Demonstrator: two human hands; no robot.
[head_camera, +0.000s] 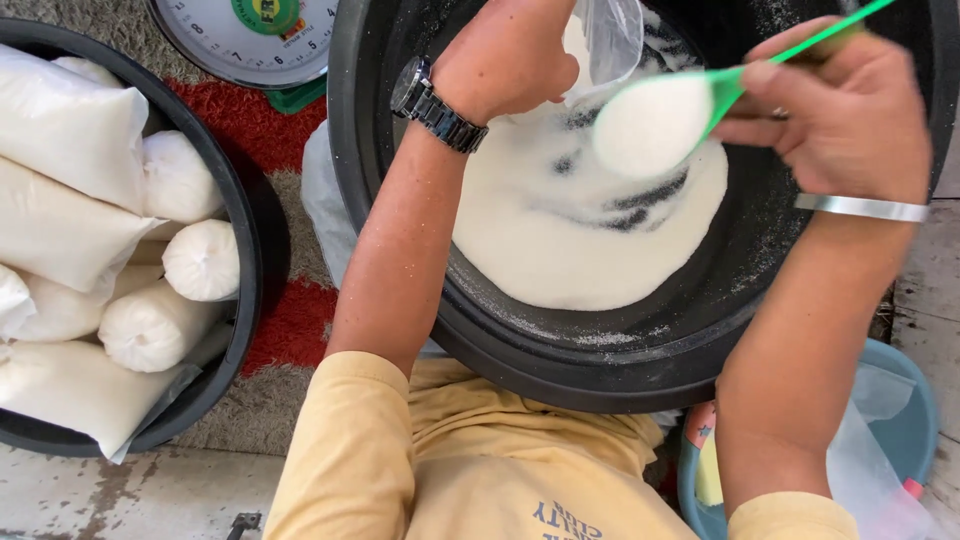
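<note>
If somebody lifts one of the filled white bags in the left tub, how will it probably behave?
The filled bags look plump and tightly packed, so one is probably heavy for its size. The thin clear plastic likely makes it slippery and saggy when held at one end. The rounder ones lie on their sides in the black tub, so they might roll.

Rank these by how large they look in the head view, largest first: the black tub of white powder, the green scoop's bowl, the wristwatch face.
1. Black tub, filling much of the frame.
2. Green scoop bowl, heaped with powder.
3. Wristwatch face, smallest; it appears edge-on, so this is approximate.
</note>
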